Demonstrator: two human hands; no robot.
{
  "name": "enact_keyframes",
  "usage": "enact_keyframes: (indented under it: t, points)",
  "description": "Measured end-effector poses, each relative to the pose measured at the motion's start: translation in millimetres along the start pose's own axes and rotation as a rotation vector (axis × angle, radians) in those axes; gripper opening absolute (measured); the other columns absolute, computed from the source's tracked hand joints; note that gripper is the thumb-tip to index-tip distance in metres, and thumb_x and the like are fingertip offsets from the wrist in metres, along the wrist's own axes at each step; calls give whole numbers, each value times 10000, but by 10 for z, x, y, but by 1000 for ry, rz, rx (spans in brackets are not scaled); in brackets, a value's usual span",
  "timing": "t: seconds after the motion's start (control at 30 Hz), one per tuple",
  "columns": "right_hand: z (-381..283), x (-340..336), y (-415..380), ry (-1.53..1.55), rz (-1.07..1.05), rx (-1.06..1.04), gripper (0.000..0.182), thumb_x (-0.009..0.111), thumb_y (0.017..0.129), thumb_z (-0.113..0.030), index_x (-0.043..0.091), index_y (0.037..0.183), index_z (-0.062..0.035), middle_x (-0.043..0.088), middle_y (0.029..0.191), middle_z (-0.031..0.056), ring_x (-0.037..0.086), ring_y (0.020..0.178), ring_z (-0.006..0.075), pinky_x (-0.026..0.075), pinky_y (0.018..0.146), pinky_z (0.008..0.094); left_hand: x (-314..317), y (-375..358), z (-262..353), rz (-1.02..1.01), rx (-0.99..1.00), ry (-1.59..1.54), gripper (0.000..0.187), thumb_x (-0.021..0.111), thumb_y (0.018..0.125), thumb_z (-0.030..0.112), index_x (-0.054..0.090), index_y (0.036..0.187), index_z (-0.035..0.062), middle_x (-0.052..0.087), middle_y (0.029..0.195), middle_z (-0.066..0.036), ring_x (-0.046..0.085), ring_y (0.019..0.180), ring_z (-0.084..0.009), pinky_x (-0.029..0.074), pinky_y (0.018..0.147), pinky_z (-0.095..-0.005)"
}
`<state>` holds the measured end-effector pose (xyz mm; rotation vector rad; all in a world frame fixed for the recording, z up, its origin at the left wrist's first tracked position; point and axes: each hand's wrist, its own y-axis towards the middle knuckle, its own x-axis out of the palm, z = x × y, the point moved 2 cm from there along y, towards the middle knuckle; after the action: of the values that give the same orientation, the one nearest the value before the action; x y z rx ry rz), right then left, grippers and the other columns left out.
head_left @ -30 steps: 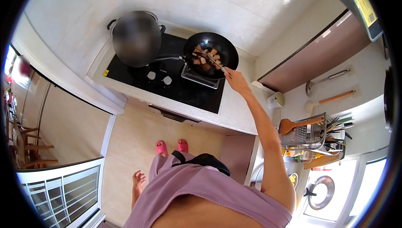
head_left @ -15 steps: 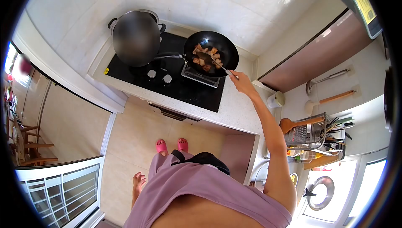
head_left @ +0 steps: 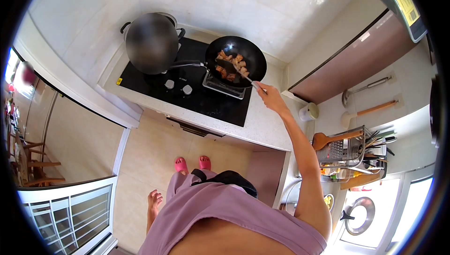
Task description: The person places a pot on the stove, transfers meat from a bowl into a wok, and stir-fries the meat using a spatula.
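My right hand (head_left: pixel 270 96) is wrapped round the handle of a long metal spatula (head_left: pixel 244 75). The spatula's blade lies in a black wok (head_left: pixel 257 58), among several browned chunks of what looks like meat (head_left: pixel 239 61). This wok sits over the right burner (head_left: pixel 223 86), its long handle pointing left. Down at my side, away from the stove, my left hand (head_left: pixel 154 200) hangs with its fingers loosely bent and apart, holding nothing.
On the left of the black cooktop (head_left: pixel 187 100) stands a large dark pot (head_left: pixel 152 44), partly blurred. A small lidded jar (head_left: pixel 309 111) is on the right counter. Beyond it are a utensil rack (head_left: pixel 349 149) and a hanging ladle (head_left: pixel 361 90). A barred white door (head_left: pixel 70 213) is at lower left.
My right hand has moved slightly down toward the counter's front, and the spatula has shifted a little among the chunks. My left hand stays at my side.
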<state>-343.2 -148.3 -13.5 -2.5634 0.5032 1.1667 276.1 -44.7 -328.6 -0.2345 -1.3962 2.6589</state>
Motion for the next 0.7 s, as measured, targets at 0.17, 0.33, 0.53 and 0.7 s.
enact_keyframes:
  t: [0.17, 0.33, 0.53, 0.7]
  points:
    - [273, -25, 170, -267, 152, -281, 335, 490, 856, -186, 526, 1170, -74, 573, 695, 223, 561, 620, 357, 434, 581, 418, -40, -35, -30, -11, 33, -123, 368, 465, 884, 196, 407, 1225, 71, 561, 1027, -131, 588, 785, -213, 491, 685, -329]
    - [158, 20, 178, -701, 115, -345, 357, 503, 845, -169, 494, 1193, -94, 560, 599, 182, 566, 549, 335, 438, 504, 426, -74, 16, 40, -14, -2, 38, 354, 452, 889, 186, 410, 1224, 80, 568, 1026, -126, 591, 796, -216, 488, 681, -327]
    - [213, 118, 233, -1003, 59, -414, 366, 478, 852, -163, 468, 1214, -106, 535, 532, 124, 549, 491, 309, 445, 459, 408, -82, 32, 13, -2, -10, 30, 358, 459, 884, 188, 413, 1224, 90, 570, 1019, -123, 590, 799, -214, 486, 686, -337]
    - [55, 21, 278, -801, 109, -270, 354, 479, 855, -185, 485, 1197, -95, 575, 608, 166, 572, 559, 337, 456, 511, 424, -37, 52, -47, -10, 9, 6, 369, 467, 881, 203, 413, 1229, 90, 576, 1008, -119, 594, 798, -217, 492, 672, -334]
